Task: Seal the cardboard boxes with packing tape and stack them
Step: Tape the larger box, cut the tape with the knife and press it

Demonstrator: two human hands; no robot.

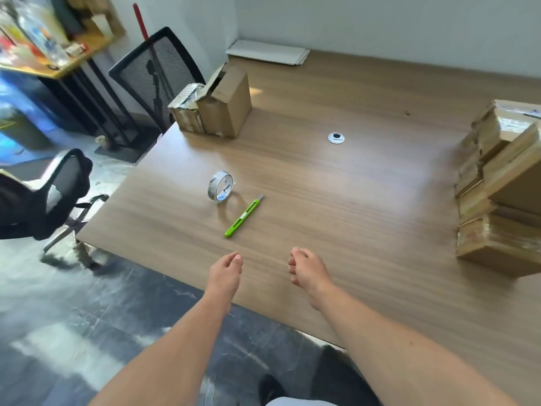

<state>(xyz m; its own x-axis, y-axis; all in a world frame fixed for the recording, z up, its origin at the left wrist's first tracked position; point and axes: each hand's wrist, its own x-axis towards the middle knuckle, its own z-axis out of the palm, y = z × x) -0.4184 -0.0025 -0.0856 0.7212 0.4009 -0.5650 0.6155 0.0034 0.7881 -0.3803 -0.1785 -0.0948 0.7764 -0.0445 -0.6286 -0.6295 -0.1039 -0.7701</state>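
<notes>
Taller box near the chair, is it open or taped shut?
Open. On the taller box, a top flap stands up over a dark gap.

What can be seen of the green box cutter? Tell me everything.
The green box cutter is a slim, plastic-looking knife with a white slider and a short metal tip showing at its far end. It lies flat and slantwise on the wooden table, just right of the tape roll and apart from it.

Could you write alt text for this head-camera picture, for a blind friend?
Two empty hands, the left hand and right hand, hover over the near edge of a wooden table, fingers loosely curled. Ahead lie a tape roll and a green box cutter; cardboard boxes sit at the far left corner, and a stack of boxes at the right edge.
</notes>
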